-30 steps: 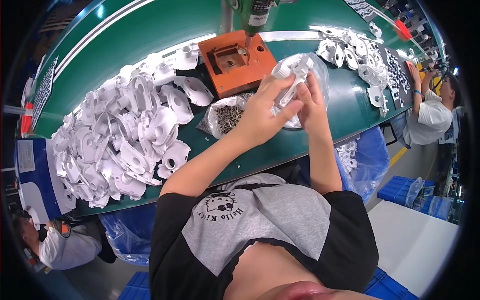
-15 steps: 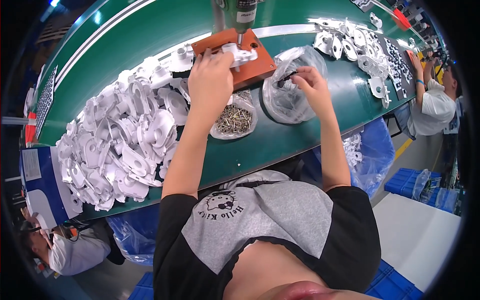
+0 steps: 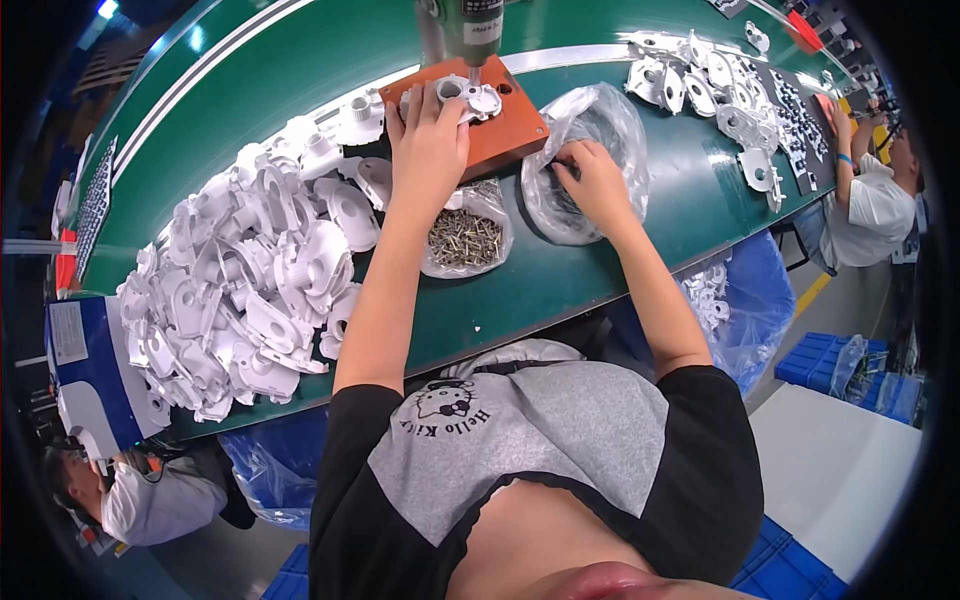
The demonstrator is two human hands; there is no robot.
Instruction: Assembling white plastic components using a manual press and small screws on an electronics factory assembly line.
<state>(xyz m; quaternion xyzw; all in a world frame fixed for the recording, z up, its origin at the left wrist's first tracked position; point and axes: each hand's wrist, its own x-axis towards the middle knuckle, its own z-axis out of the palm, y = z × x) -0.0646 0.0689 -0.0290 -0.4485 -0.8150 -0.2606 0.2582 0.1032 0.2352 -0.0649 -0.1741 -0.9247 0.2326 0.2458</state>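
Note:
On the orange block [image 3: 500,150], a white plastic part [image 3: 484,102] with a round collar lies under the fingers of my left hand [image 3: 430,140], which grips it. Directly above stands a green electric screwdriver [image 3: 470,30], its bit reaching down to the part. My right hand [image 3: 597,185] is over the near left side of an open clear plastic bag [image 3: 625,130], fingers curled together; whatever they hold is hidden. Between my forearms sits a small clear bag of screws [image 3: 468,238].
A big heap of white plastic parts [image 3: 240,270] covers the table's left side. More white parts [image 3: 715,85] lie at the far right, beside a dark sheet of small pieces [image 3: 797,130]. Blue lined bins [image 3: 745,300] stand below the table edge. Co-workers sit at both sides.
The white part has turned and now lies flatter on the block under the bit. My right hand has moved left and slightly down; the dark piece at its fingertips is out of sight.

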